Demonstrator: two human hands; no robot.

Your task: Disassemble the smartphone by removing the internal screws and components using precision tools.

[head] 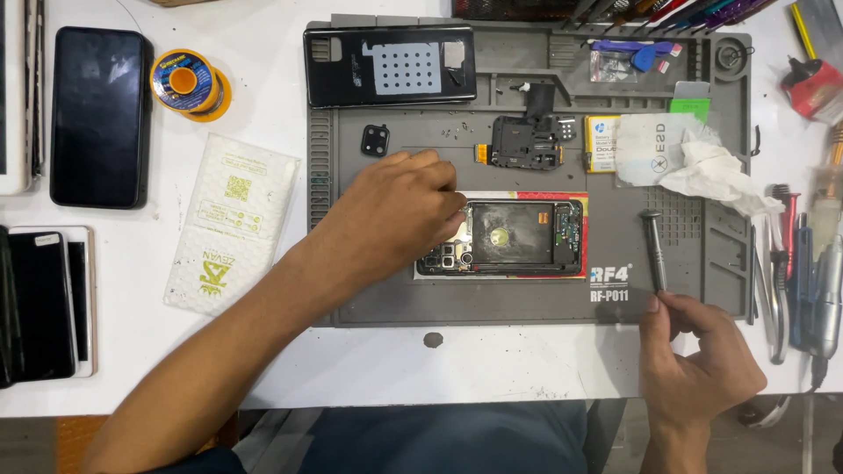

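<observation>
Item: opened smartphone [514, 235], back cover removed, laid flat at the centre of a grey repair mat [527, 303] on a white bench.

Left hand [399, 215]: rested on the left end of the phone, fingers curled and pressed down over the camera end; whether anything is pinched beneath them cannot be told.

Right hand [694, 351]: at the near right edge of the mat, thumb and forefinger pinched on the lower end of a slim grey screwdriver [653, 250], which is held nearly upright, well apart from the phone.

Adjacent: detached black back cover [391, 63] far left on the mat; small black camera bezel [375, 140]; removed inner frame [527, 140]; crumpled white wipe [711, 171].

Risks, as judged: the exposed board may be scratched if the driver tip slips; loose specks scattered on the mat, possibly screws, may be swept off by a forearm; the phone may slide if the left hand's pressure is eased.
</observation>
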